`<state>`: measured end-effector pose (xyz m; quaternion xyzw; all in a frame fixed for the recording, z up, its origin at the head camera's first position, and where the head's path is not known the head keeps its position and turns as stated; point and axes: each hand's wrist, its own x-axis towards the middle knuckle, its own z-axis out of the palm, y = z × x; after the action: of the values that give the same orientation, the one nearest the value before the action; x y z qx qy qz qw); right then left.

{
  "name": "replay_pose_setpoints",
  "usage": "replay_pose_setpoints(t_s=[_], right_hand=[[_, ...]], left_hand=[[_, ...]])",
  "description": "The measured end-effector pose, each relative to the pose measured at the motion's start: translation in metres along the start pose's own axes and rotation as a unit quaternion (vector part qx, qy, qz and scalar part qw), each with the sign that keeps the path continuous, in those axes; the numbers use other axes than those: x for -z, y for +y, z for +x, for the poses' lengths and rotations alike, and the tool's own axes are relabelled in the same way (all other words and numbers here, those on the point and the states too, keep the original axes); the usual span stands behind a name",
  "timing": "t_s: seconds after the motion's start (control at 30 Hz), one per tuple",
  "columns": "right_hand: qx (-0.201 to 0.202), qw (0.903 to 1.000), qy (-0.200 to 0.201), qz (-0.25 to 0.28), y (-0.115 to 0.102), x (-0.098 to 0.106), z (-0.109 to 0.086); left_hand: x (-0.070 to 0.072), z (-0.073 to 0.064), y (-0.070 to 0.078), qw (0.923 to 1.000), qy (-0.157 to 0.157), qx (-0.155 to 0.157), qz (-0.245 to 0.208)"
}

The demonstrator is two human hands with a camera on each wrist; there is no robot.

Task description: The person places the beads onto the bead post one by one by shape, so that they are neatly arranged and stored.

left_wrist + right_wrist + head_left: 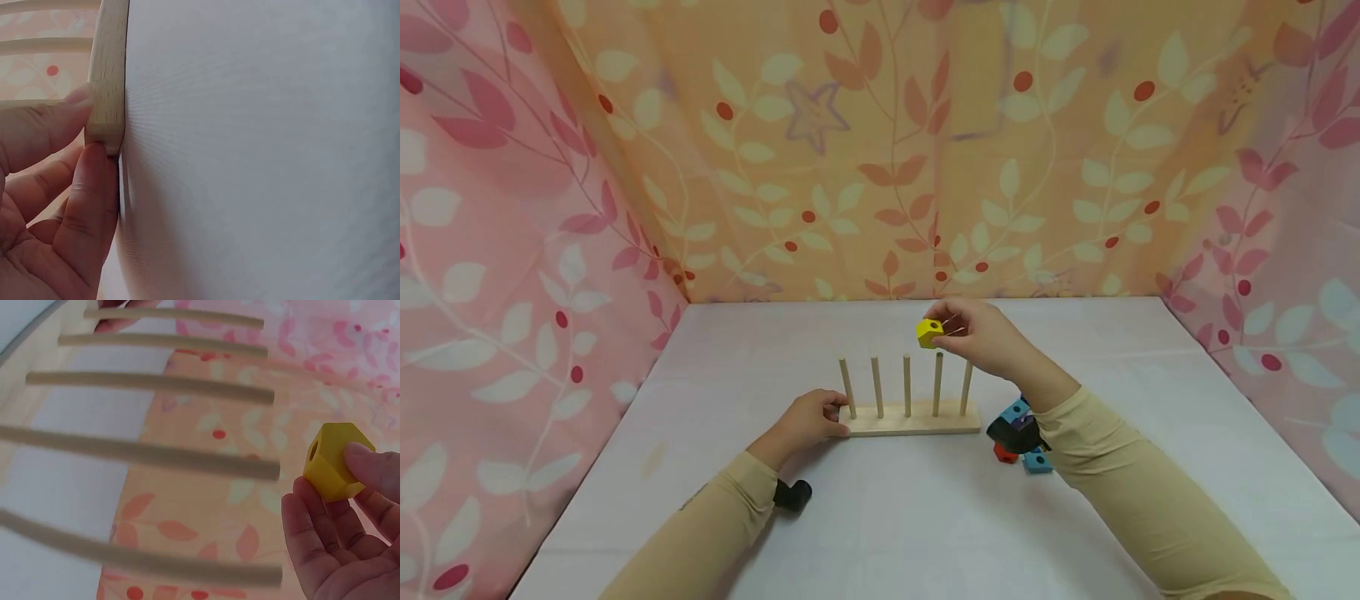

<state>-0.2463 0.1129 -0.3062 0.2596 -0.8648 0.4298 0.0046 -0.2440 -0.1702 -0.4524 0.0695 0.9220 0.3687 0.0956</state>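
Pinching a yellow many-sided block (928, 335) between thumb and fingers, the right hand (976, 333) is hanging above and ahead of the left hand (805, 423). The block is sitting at the fingertips of the right hand, on the side facing the left, and the thumb is pressing on one of its flat faces. In the right wrist view, a round hole in the block is facing the tips of the pegs. The block is staying clear of them, lying nearest the fourth peg (937, 387), counting from the left hand.

The left hand is gripping the near end of a wooden peg rack (917, 423), its thumb and fingertips touching the wood around that end. Five upright pegs are rising from the base, running in a row from beside the left fingers to below the right hand.

Below the right wrist, a small group of blocks is lying beyond the rack's far end from the left hand. A red block (1004, 456) and a light-blue block (1038, 463) are showing there; a black device (1013, 437) on that wrist is partly covering the others. White cloth (910, 525) is spreading beneath both hands.
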Motion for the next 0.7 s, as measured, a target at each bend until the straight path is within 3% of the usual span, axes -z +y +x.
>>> replay_pose_setpoints(t_s=[0.47,0.7], right_hand=[[0.04,0.9988,-0.004,0.028,-0.023,-0.047,0.025],[0.025,0.9971,0.018,0.069,-0.032,-0.074,0.031]], left_hand=[[0.0,0.003,-0.003,0.9998,-0.006,0.014,-0.014],[0.001,0.002,-0.003,0.9992,-0.016,0.035,-0.005]])
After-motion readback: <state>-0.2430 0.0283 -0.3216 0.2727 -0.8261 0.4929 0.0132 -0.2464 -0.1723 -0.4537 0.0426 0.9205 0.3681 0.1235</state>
